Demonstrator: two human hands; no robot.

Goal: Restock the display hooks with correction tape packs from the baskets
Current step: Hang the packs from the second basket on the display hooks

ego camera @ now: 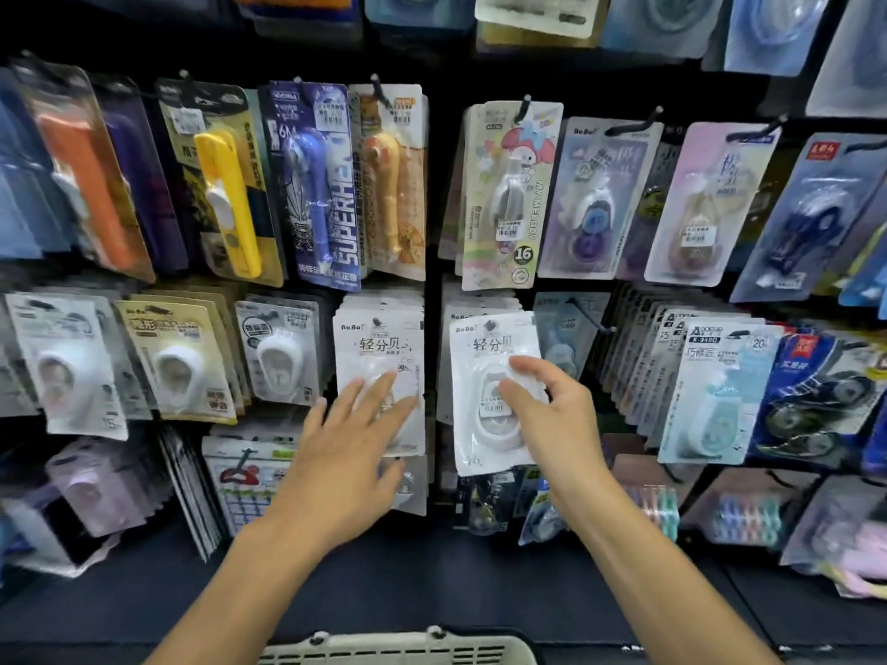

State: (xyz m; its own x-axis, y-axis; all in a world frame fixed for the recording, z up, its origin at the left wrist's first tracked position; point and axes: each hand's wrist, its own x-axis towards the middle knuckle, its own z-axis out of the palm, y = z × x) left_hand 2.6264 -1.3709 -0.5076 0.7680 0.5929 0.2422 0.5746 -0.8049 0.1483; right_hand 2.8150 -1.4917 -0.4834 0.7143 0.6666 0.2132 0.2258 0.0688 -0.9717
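Observation:
Two stacks of white correction tape packs hang side by side on display hooks in the middle row. My left hand (357, 424) lies with straight, spread fingers on the front pack of the left stack (379, 348). My right hand (545, 405) touches the blister of the front pack of the right stack (485, 371), fingers bent over it; that pack hangs slightly tilted on its hook (489, 324). The rim of a pale plastic basket (398, 647) shows at the bottom edge, below my arms; its contents are out of view.
The black hook wall is crowded with other packs: a yellow one (225, 199), a blue one (321, 184), a My Melody pack (516, 194) above, light blue packs (715, 391) to the right. A dark shelf ledge (432, 583) runs below.

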